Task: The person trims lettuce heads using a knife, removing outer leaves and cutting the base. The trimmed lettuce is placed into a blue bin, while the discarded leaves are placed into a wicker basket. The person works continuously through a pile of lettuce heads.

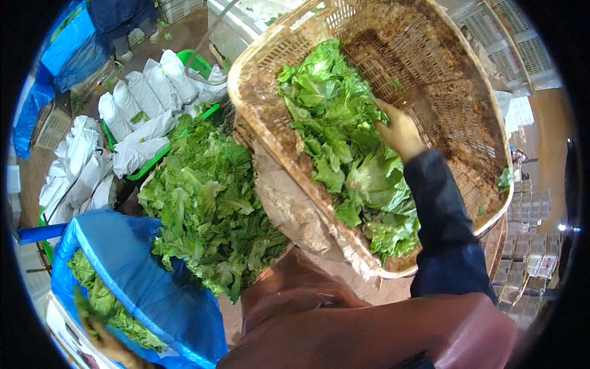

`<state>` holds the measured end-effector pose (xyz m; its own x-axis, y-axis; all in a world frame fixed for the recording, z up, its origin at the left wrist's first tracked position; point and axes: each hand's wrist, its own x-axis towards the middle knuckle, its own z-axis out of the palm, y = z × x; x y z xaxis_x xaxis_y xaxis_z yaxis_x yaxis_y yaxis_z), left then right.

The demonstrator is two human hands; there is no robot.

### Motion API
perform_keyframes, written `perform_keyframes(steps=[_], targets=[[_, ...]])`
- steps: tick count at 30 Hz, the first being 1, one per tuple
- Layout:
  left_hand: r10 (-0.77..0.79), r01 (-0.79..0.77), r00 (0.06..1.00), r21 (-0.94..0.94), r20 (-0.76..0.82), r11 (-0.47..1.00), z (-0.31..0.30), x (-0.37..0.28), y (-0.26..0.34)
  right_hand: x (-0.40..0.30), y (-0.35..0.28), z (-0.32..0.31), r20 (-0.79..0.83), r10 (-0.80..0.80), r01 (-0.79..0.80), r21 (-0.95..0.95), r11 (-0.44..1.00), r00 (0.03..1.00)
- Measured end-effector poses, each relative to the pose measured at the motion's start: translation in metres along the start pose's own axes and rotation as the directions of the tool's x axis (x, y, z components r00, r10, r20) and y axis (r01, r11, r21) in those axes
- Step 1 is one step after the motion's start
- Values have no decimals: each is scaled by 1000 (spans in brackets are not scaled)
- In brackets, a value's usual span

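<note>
My right hand (402, 131) reaches into a large, dirt-stained plastic basket (461, 133). Its fingers are at the edge of a heap of green lettuce (341, 133) along the basket's near left side. A thin dark edge shows by the fingertips, too small to identify; leaves partly hide the grip. At lower left, my left hand (103, 341) is blurred over a crate lined with blue plastic film (133, 272). Lettuce heads (108, 304) lie in that crate, beside the hand. Whether the left fingers hold anything is unclear.
Loose lettuce leaves (207, 198) are heaped between the blue-lined crate and the basket. Behind them, a green crate (143, 170) holds several white wrapped bundles (159, 83). Another person (124, 23) stands at upper left. Stacked plastic crates (530, 244) line the right.
</note>
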<state>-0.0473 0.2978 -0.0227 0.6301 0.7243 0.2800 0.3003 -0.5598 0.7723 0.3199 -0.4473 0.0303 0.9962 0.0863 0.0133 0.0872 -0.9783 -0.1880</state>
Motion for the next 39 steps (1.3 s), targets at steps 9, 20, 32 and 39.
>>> perform_keyframes(steps=[9, 20, 32, 39], targets=[[-149, 336, 501, -33, 852, 941, 189, -201, 198, 45, 71, 57, 269, 354, -423, 270, 865, 896], [188, 627, 131, -228, 973, 745, 294, -203, 289, -124, -24, -5, -308, 422, 105, 891, 441, 853], [137, 756, 276, -303, 951, 580, 208, -167, 255, -153, -148, -44, -97, -485, 495, 135, 859, 869], [-27, 975, 167, -161, 986, 153, 125, -202, 244, -124, -160, -11, 111, -541, 473, 363, 803, 834]])
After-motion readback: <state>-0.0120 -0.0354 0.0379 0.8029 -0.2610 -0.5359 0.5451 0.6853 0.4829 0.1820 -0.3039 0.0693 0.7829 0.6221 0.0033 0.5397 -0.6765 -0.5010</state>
